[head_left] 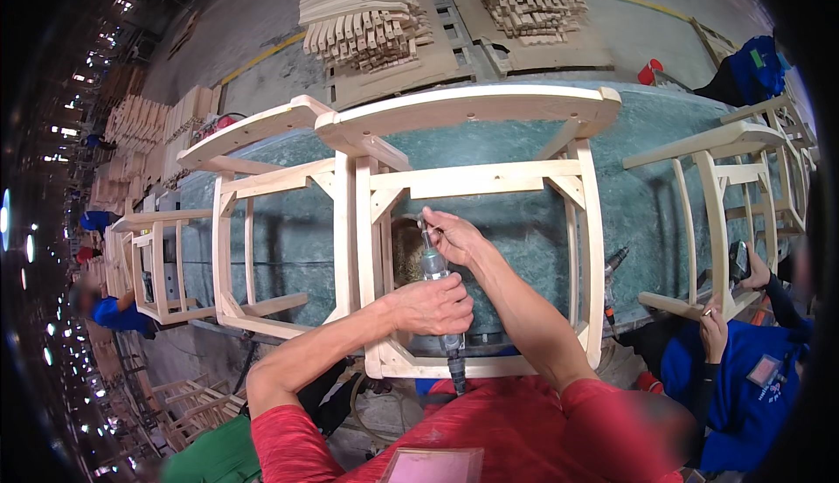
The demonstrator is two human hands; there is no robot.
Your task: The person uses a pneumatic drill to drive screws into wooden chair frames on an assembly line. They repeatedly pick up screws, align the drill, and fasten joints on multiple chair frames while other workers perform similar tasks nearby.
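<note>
My left hand (430,305) is wrapped round the body of a slim power screwdriver (434,264), which points away from me with its cable end toward my chest. At its tip, the fingers of my right hand (452,236) are pinched together; what they hold is too small to make out. Both hands are inside a pale wooden chair frame (481,179) that rests on a green-topped table (516,282). Corner blocks (566,191) brace the frame's joints. Beside the driver lies a heap of small yellowish pieces, probably screws (408,251), partly hidden by the tool and my hand.
Another chair frame (275,181) touches mine on the left; more frames (717,194) stand to the right. A second power driver (615,263) lies at the table's right. At the right, a co-worker in blue (743,369) holds a tool. Stacked wooden parts (363,20) stand beyond the table.
</note>
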